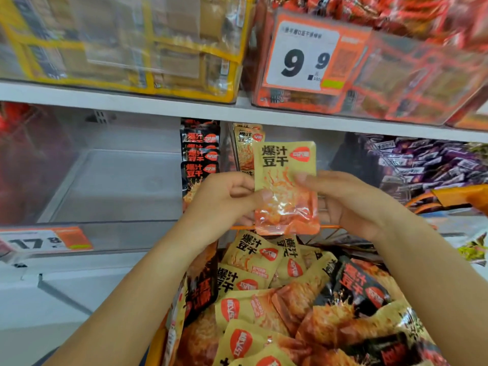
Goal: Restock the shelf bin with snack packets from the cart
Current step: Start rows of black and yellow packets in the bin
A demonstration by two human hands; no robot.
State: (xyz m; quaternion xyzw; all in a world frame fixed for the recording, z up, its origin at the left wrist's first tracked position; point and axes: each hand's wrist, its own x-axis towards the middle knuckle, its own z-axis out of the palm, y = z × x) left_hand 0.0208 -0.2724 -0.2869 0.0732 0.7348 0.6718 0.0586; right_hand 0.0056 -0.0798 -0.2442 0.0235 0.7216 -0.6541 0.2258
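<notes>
A yellow-and-orange snack packet (285, 170) stands upright in front of the lower shelf, held from both sides. My left hand (224, 199) pinches its left edge with thumb and curled fingers. My right hand (351, 202) grips its right edge, thumb on the front. Behind the packet, a clear shelf bin (229, 154) holds a few upright yellow packets (247, 146). To the left of them stands a row of black packets (199, 157). Below my hands, the orange cart (327, 228) is heaped with yellow and black packets (264, 294).
A large clear bin (111, 180) on the lower shelf at left holds nothing. Purple packets (427, 165) fill the bin at right. The upper shelf carries yellow-framed (118, 43) and orange-framed bins (396, 75) and a 9.9 price tag (301, 56). A 17.8 tag (45, 241) sits low left.
</notes>
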